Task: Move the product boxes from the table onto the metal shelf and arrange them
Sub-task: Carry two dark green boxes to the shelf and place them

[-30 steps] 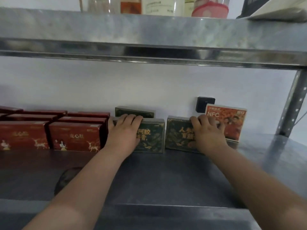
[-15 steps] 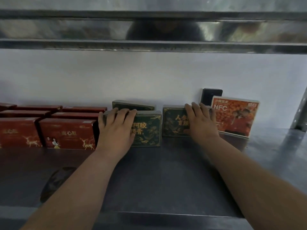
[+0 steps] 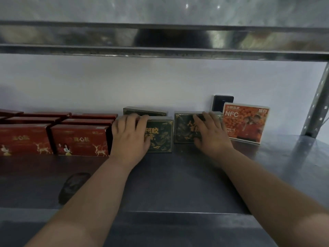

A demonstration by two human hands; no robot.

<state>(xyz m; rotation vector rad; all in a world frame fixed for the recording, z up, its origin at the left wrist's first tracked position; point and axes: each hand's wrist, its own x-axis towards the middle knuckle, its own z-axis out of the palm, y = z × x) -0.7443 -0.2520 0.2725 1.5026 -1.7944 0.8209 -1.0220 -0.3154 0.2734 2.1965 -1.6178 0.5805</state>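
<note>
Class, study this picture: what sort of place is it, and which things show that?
Probably a stockroom or shop storage area: a bare metal shelf with a perforated upright, and rows of identical red boxes beside dark green boxes.

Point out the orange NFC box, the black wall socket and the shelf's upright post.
orange NFC box (image 3: pixel 244 122), head view, centre of front face
black wall socket (image 3: pixel 223 102), head view, visible upper face
upright post (image 3: pixel 318 102), head view, perforated mid-section

A stockroom or shop back room, by the look of it: a bare metal shelf (image 3: pixel 178 184) with a perforated upright (image 3: pixel 318 104) against a plain wall, carrying rows of identical red boxes (image 3: pixel 80 139) and other retail packs.
</note>
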